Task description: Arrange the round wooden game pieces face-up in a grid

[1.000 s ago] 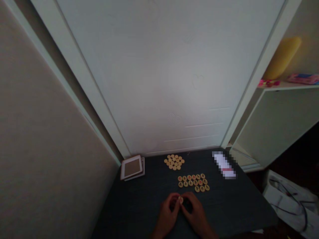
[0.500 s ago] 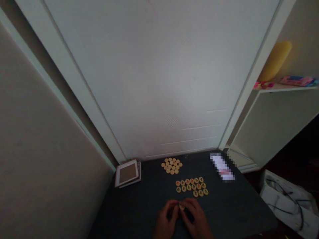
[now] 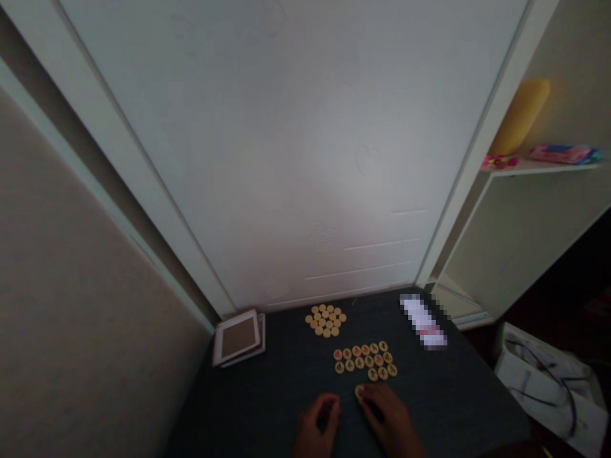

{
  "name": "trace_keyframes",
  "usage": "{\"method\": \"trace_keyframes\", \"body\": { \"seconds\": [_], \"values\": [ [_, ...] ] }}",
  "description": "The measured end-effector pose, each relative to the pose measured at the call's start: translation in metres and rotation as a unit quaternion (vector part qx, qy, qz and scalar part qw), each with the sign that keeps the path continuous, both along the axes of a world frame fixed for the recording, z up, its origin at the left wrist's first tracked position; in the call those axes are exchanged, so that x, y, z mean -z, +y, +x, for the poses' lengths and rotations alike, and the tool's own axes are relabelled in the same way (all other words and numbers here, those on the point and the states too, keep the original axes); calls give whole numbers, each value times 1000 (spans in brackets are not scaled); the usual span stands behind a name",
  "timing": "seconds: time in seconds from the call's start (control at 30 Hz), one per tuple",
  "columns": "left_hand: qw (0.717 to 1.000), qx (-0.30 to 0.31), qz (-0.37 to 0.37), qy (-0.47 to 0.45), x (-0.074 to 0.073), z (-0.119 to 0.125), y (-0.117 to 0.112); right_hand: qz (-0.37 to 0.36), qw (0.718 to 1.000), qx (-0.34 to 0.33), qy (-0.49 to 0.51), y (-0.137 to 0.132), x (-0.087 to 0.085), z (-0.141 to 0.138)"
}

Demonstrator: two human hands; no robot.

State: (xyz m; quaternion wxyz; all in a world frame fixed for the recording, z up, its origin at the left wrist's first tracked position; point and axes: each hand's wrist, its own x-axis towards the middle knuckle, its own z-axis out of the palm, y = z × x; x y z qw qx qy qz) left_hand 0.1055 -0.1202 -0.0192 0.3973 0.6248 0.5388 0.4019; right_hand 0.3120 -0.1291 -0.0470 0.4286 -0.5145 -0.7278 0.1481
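Moved since the earlier frame: right hand (image 3: 391, 416) and its pale disc (image 3: 358, 392), now rightward of the left hand (image 3: 310, 432). Left to right — frames (image 3: 238, 338), stacked on the counter (image 3: 281, 378); left fingers, curled, tips near each other, contact unclear; blank discs (image 3: 329, 324), clustered beyond; pale disc, protruding leftward from right fingertips — fingers clamped on it; marked discs (image 3: 369, 360), rows just beyond.

Nothing legible from where I stand. Round, flat, tan discs (image 3: 369, 360) in rows on the dark, wood-grained desk (image 3: 267, 401) carry red or black characters, too small to make out. White, oblong item with reddish patch (image 3: 421, 318), right side: blurred out, unreadable.
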Motion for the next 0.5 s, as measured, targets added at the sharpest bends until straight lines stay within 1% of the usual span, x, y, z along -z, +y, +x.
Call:
{"method": "trace_keyframes", "body": {
  "seconds": [0.17,0.33,0.5],
  "values": [
    [1000,5,-7,9,0,0,-1,-8,1000,-15,-18,-4,-3,-8],
    [999,11,-23,-24,-1,0,-2,-7,1000,-29,-1,-10,-11,-19],
    [999,20,-25,-30,-10,3,-3,-1,998,-65,9,-13,-16,-32]
  ]
}}
